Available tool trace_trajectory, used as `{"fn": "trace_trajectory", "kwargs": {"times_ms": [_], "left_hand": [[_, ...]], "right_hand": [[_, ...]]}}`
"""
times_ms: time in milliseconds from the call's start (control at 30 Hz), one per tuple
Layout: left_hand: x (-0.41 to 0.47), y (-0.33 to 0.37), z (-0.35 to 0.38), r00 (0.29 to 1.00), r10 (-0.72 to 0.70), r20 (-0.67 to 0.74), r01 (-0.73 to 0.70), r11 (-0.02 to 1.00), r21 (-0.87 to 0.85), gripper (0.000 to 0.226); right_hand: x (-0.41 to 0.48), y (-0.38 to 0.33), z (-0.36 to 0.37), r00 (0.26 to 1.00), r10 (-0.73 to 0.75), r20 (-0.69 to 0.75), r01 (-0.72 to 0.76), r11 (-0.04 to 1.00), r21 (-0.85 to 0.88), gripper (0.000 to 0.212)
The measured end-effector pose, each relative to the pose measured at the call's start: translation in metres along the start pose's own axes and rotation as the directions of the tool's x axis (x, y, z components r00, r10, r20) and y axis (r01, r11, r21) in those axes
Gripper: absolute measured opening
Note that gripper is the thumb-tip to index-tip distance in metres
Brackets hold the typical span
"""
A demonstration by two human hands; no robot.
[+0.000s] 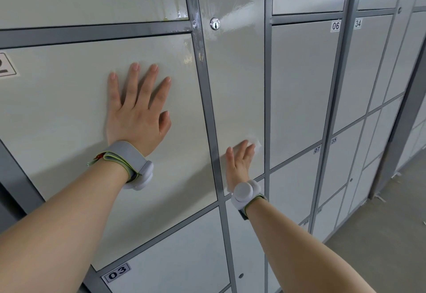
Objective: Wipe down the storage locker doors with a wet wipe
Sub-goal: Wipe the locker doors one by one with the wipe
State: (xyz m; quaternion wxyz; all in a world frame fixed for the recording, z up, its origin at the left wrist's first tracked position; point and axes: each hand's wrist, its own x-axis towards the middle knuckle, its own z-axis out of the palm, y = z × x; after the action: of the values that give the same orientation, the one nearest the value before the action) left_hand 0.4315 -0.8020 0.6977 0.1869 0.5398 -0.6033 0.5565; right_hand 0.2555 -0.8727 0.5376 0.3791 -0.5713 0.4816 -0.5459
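The left grip (138, 113) lies flat, fingers straight and spread, holding nothing, on the door (69, 108) below and left of the lock (214, 23). That door's label (7, 65) is cut off at the frame edge. The right grip (238, 163), fingers straight, presses the wipe (255, 142) on the tall door (235, 85), well below the lock. The wipe is mostly hidden under the fingers; only a blurred white edge shows.

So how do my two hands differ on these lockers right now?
The left hand lies bare with fingers spread on the wide door; the right hand presses a white wipe onto the narrower door with the lock. The left hand sits higher, the right hand lower, near its door's right edge. Both have straight fingers and wear grey wristbands.
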Motion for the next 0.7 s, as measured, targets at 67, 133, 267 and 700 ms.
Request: {"fn": "trace_trajectory", "kwargs": {"times_ms": [67,133,267,700], "left_hand": [[0.0,0.0,0.0,1.0,0.005,-0.002,-0.005,1.0,0.002,0.059],[-0.001,0.0,0.0,1.0,0.011,-0.003,-0.011,1.0,0.0,0.059],[-0.001,0.001,-0.001,1.0,0.015,0.004,-0.015,1.0,-0.008,0.058],[-0.002,0.0,-0.002,1.0,0.023,0.015,-0.023,1.0,-0.013,0.057]], "right_hand": [[-0.008,-0.002,0.006,0.995,-0.097,0.028,0.099,0.994,-0.043,0.07],[-0.014,0.0,0.011,0.988,-0.15,0.039,0.152,0.986,-0.072,0.074],[-0.015,0.011,0.01,0.994,-0.11,0.027,0.112,0.989,-0.101,0.08],[-0.02,0.02,0.007,0.924,0.375,0.072,-0.377,0.926,0.018,0.081]]}}
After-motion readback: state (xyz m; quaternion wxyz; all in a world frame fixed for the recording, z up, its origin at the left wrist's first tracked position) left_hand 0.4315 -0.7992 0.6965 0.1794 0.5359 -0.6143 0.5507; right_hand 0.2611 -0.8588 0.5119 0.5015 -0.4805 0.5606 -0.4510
